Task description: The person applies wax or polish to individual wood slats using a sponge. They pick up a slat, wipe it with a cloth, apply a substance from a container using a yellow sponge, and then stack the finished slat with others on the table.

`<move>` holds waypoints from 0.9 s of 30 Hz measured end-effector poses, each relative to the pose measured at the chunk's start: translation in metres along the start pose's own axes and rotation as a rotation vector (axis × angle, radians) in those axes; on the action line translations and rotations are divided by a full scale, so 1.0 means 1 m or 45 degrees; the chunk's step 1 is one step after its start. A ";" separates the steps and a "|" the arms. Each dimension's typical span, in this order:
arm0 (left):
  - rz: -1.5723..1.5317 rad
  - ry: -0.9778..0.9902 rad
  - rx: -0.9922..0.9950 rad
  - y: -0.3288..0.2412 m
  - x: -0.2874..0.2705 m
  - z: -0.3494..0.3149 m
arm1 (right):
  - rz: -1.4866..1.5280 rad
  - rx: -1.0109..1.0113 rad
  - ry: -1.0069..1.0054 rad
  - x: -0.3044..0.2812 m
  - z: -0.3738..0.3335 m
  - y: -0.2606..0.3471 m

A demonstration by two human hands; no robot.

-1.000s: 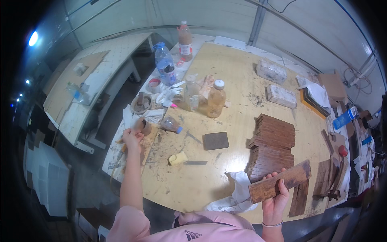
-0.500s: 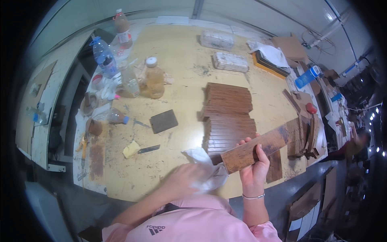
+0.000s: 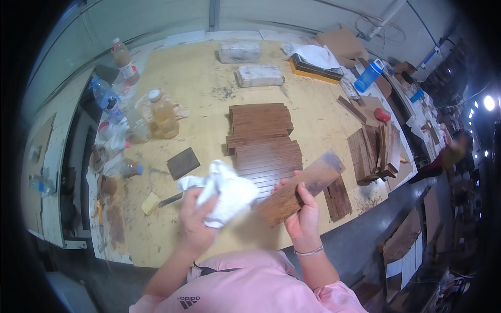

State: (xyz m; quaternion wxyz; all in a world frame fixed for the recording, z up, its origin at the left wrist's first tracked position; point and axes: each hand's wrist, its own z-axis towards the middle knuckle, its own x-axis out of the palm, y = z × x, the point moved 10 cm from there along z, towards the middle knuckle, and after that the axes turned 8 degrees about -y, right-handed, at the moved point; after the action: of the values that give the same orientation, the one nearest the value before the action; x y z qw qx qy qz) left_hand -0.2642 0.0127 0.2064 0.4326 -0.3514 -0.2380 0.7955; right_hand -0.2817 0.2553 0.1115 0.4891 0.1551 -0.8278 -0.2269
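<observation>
My left hand (image 3: 197, 218) is closed on a crumpled white cloth (image 3: 227, 193), raised over the near part of the table. My right hand (image 3: 304, 213) grips a flat brown wooden plank (image 3: 308, 185) by its lower edge, thumb on the face toward me. That plank tilts up to the right, its surface mottled with dark patches. Cloth and plank are close, but I cannot tell whether they touch. Beyond them, rows of narrow brown wooden strips (image 3: 266, 154) lie side by side. A single dark plank (image 3: 337, 198) rests on the table right of my right hand.
Several bottles (image 3: 163, 117) stand along the left side. A dark square pad (image 3: 183, 163), a yellow sponge (image 3: 151, 203) and a blade lie left of centre. Two wrapped white blocks (image 3: 259, 75) sit at the back. Stacked wood pieces (image 3: 377, 151) and a blue bottle (image 3: 369, 75) occupy the right.
My left hand has lifted the white cloth up and away from the plank's near end, to the left. The plank remains in my right hand. The whole view has shifted with my head.
</observation>
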 end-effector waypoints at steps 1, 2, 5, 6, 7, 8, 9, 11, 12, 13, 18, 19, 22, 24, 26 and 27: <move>0.023 0.132 0.084 -0.013 0.010 0.000 | -0.034 0.035 0.011 0.003 -0.001 -0.005; 0.045 0.265 0.167 -0.024 0.020 -0.002 | -0.052 0.033 0.015 0.004 -0.002 -0.005; 0.102 0.225 0.127 0.004 0.016 -0.018 | -0.103 0.015 0.039 0.007 -0.005 0.003; 0.117 0.157 0.053 0.022 0.003 -0.026 | -0.094 0.015 0.058 0.005 -0.006 0.009; 0.126 0.098 -0.028 0.035 -0.008 -0.036 | -0.090 0.029 0.094 0.005 -0.007 0.014; 0.063 0.112 -0.184 0.046 -0.015 -0.046 | -0.085 0.043 0.129 0.006 -0.008 0.018; -0.137 0.105 -0.400 0.063 -0.017 -0.057 | -0.086 0.057 0.163 0.007 -0.009 0.021; -0.538 0.087 -0.831 0.096 -0.011 -0.081 | -0.241 0.105 0.266 0.011 -0.015 0.014; -0.731 0.084 -1.087 0.107 -0.001 -0.090 | -0.271 0.186 0.285 0.011 -0.019 0.004; -0.767 0.119 -1.099 0.106 0.004 -0.087 | -0.301 0.266 0.305 0.011 -0.023 -0.006; -0.722 0.133 -1.083 0.120 0.008 -0.087 | -0.194 0.512 0.326 0.004 -0.023 -0.047; -0.693 0.113 -1.057 0.122 0.003 -0.085 | -0.204 0.497 0.296 0.003 -0.021 -0.048; -0.598 0.055 -0.947 0.108 -0.008 -0.069 | -0.284 0.459 0.239 0.006 -0.015 -0.050; -0.536 0.029 -0.815 0.060 -0.004 -0.038 | -0.396 0.417 0.243 0.005 -0.010 -0.050; -0.130 0.299 -0.075 -0.017 0.016 -0.011 | -0.388 0.399 0.204 0.005 -0.010 -0.064; 0.066 0.425 0.301 -0.045 0.030 -0.010 | -0.389 0.376 0.181 0.003 -0.009 -0.068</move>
State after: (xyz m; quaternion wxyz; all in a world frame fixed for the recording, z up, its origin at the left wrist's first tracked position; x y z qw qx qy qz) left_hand -0.2447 0.0623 0.2204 0.4837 -0.4310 -0.0588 0.7595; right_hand -0.2727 0.1943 0.0820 0.4782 0.3642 -0.7824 -0.1629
